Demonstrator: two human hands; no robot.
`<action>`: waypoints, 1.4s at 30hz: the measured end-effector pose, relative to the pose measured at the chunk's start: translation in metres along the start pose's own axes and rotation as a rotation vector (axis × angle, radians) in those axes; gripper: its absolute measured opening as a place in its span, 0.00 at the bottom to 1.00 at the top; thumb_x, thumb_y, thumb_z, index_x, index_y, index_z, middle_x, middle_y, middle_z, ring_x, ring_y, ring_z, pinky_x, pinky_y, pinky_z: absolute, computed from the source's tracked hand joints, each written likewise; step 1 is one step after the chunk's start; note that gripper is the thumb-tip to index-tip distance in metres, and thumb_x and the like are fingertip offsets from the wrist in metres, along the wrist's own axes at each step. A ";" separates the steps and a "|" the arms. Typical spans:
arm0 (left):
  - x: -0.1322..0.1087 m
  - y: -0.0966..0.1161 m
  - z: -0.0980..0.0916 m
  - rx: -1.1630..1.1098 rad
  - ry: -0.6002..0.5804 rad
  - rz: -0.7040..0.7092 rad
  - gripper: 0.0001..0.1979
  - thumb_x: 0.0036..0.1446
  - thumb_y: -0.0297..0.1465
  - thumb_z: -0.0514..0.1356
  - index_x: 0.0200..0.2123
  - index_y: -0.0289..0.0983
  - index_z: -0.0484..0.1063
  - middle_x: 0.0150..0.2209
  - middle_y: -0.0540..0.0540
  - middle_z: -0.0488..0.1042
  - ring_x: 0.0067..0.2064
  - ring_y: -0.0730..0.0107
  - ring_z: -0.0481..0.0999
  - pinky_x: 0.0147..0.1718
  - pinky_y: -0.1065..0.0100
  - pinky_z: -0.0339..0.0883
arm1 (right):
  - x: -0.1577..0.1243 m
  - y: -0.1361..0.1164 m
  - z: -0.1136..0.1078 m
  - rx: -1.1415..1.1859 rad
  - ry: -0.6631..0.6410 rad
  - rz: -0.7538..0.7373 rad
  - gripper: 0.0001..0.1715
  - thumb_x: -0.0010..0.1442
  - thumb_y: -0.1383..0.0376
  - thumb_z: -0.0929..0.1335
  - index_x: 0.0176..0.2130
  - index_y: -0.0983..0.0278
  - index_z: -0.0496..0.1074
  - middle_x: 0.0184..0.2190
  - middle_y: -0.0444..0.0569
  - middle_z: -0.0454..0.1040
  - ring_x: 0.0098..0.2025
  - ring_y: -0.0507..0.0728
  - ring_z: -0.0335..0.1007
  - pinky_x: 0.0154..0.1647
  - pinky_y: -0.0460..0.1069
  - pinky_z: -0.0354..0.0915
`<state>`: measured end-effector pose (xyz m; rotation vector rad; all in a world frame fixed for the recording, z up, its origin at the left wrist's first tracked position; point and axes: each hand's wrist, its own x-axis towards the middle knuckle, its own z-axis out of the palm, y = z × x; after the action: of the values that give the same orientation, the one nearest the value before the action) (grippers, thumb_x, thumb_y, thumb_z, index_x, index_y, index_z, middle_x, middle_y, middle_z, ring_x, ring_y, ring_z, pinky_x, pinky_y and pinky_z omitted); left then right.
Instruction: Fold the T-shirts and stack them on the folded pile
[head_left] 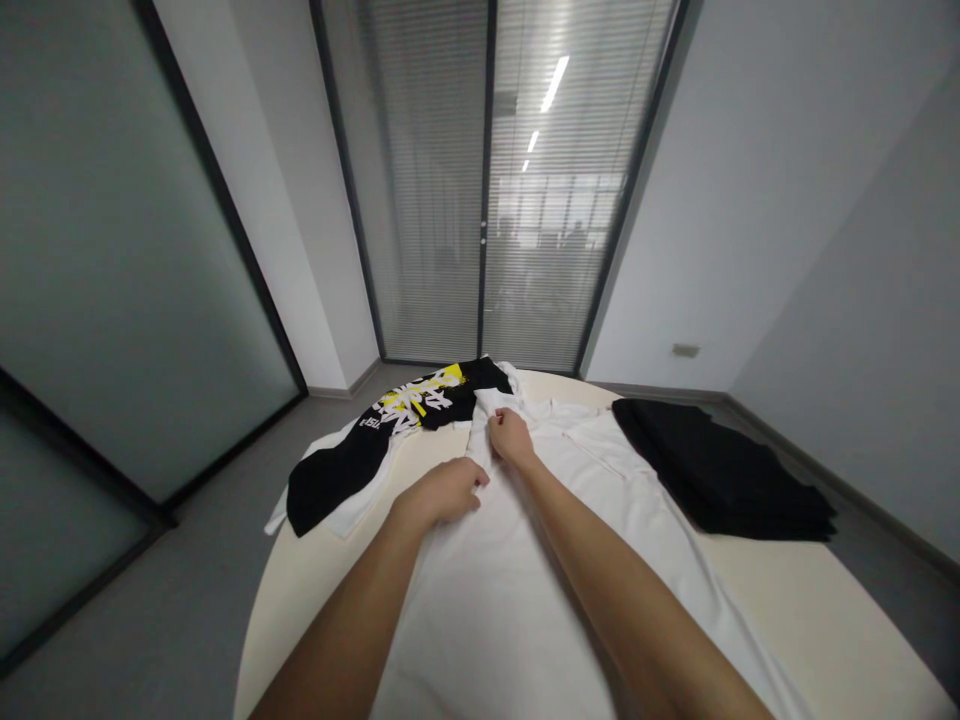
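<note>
A white T-shirt (510,610) lies spread over the table, its near part running under my forearms. My right hand (511,437) is closed at the shirt's far left part, pinching a folded-over piece of the white cloth. Lower and to the left, my left hand (448,490) rests by the shirt's left edge. Its thumb and fingers are curved with a gap between them, and no cloth shows in that gap.
The pale round table (300,620) carries a black and white garment (409,410) with a yellow print at its far left edge. On the right sits a stack of folded black garments (712,470). Beyond stand glass panels with blinds (435,200) and a white wall (720,200).
</note>
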<state>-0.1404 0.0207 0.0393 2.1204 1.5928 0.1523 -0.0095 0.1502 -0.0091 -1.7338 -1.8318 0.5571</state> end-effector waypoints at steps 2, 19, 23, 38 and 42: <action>0.000 0.004 0.000 0.006 0.024 0.012 0.24 0.51 0.23 0.61 0.53 0.36 0.77 0.53 0.38 0.77 0.53 0.55 0.76 0.54 0.63 0.66 | 0.002 0.005 0.001 0.064 0.003 -0.001 0.23 0.65 0.65 0.61 0.56 0.68 0.71 0.46 0.56 0.80 0.48 0.59 0.76 0.49 0.49 0.66; 0.005 0.021 0.014 -0.096 0.012 0.224 0.25 0.51 0.20 0.56 0.53 0.37 0.75 0.54 0.43 0.77 0.52 0.60 0.77 0.54 0.66 0.66 | 0.036 0.040 0.005 0.253 0.079 -0.023 0.22 0.63 0.62 0.64 0.54 0.65 0.73 0.37 0.51 0.80 0.39 0.58 0.76 0.46 0.50 0.68; 0.005 0.023 0.021 -0.040 0.053 0.104 0.23 0.53 0.28 0.62 0.54 0.38 0.72 0.49 0.43 0.78 0.47 0.59 0.78 0.47 0.65 0.68 | 0.039 0.049 0.008 0.270 0.082 -0.039 0.22 0.60 0.66 0.65 0.54 0.65 0.72 0.35 0.50 0.79 0.37 0.57 0.75 0.44 0.50 0.68; 0.013 0.033 0.030 -0.174 0.239 0.143 0.06 0.61 0.29 0.57 0.43 0.42 0.68 0.39 0.49 0.78 0.39 0.67 0.77 0.36 0.71 0.63 | 0.052 0.049 0.001 0.271 0.163 -0.121 0.23 0.62 0.64 0.58 0.52 0.65 0.72 0.29 0.47 0.75 0.30 0.57 0.70 0.40 0.51 0.67; 0.018 0.032 0.037 -0.260 0.218 0.178 0.06 0.62 0.30 0.56 0.43 0.40 0.69 0.40 0.50 0.79 0.38 0.69 0.77 0.37 0.72 0.63 | 0.050 0.051 -0.001 0.236 0.129 -0.115 0.22 0.62 0.66 0.58 0.46 0.66 0.76 0.31 0.49 0.77 0.33 0.56 0.71 0.42 0.49 0.67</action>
<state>-0.0927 0.0199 0.0175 2.0904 1.4074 0.6337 0.0295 0.2038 -0.0359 -1.4646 -1.6903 0.5755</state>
